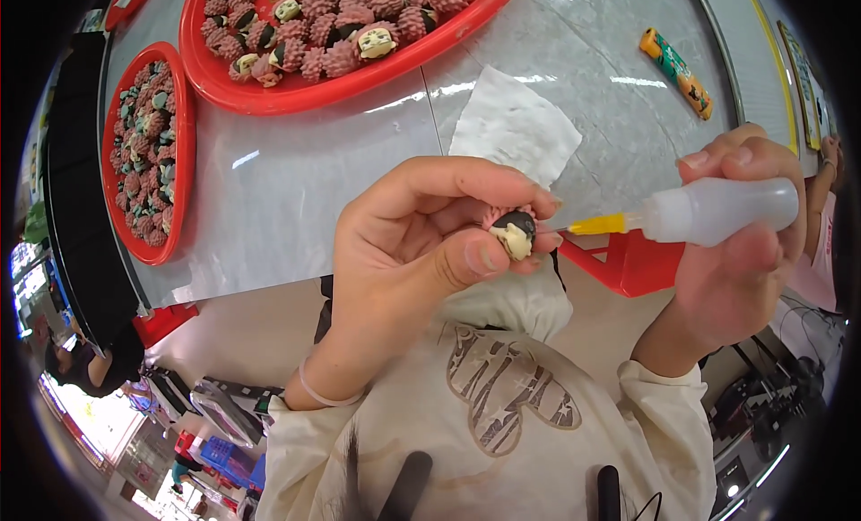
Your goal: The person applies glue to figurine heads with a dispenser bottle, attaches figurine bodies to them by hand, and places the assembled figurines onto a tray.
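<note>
Between the thumb and fingers of my left hand [404, 225] is a small figurine head [516, 231] with pink textured hair, a black part and a cream face. My right hand [740, 252] grips a translucent white squeeze bottle [722, 212] lying nearly level. Its yellow nozzle base [599, 224] carries a thin needle tip that points left and reaches the right side of the figurine head. Whether the tip touches the surface or only comes close, I cannot tell. Beyond my hands a white tissue [516, 126] lies on the grey table.
A large red tray [350, 95] of similar pink-haired heads stands at the far left. A smaller red tray [186, 153] of pink and blue-green pieces is left of it. An orange and green tube [677, 73] lies far right. A red stool [641, 261] is below the table edge.
</note>
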`<action>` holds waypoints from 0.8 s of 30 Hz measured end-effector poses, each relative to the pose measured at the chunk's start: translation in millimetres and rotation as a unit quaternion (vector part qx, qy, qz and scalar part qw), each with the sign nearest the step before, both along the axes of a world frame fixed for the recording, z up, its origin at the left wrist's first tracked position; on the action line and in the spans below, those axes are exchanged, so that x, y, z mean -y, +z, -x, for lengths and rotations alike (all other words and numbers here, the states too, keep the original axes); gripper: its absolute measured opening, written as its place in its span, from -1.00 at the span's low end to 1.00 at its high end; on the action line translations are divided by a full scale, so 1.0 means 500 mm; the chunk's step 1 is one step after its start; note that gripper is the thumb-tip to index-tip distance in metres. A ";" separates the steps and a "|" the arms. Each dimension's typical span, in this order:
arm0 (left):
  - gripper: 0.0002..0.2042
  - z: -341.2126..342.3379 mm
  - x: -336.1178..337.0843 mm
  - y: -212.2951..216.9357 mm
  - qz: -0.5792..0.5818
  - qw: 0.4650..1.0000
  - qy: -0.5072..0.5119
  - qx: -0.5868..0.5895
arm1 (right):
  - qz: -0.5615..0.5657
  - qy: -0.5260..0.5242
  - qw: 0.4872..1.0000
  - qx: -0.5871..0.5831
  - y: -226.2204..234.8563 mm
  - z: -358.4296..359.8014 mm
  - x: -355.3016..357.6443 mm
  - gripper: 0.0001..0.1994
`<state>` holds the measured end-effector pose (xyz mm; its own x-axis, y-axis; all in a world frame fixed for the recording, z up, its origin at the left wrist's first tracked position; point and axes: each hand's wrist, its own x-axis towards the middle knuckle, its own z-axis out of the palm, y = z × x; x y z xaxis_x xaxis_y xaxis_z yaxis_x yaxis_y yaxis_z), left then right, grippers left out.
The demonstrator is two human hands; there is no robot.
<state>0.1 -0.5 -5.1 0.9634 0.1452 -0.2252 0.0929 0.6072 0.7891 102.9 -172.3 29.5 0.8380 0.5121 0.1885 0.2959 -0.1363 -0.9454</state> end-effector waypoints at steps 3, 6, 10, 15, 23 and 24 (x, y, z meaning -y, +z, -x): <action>-0.71 -0.001 0.006 -0.003 0.001 1.000 0.011 0.008 | 0.059 -0.001 0.993 0.099 0.019 0.011 0.012 -0.53; -0.70 -0.002 0.006 -0.008 0.011 1.000 0.007 0.007 | 0.142 -0.002 0.959 0.247 0.035 0.023 0.023 -0.52; -0.70 -0.003 0.010 -0.010 0.021 1.000 0.008 0.006 | 0.071 -0.028 0.961 0.267 0.017 0.030 0.014 -0.48; -0.71 -0.002 0.009 -0.008 0.031 1.000 0.002 0.002 | -0.011 -0.005 0.954 0.301 -0.002 0.024 0.020 -0.40; -0.73 -0.002 0.006 -0.008 0.018 1.000 0.020 0.011 | -0.080 -0.016 0.989 0.121 0.029 0.026 0.011 -0.52; -0.74 -0.003 0.006 -0.006 0.016 1.000 0.021 0.014 | -0.089 -0.018 0.991 0.096 0.030 0.025 0.011 -0.53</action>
<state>1.7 -3.4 -8.3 0.9627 0.1787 -0.2032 0.0448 0.6354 0.7709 90.2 -177.6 44.6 0.7952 0.4265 0.4309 0.4708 0.0135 -0.8821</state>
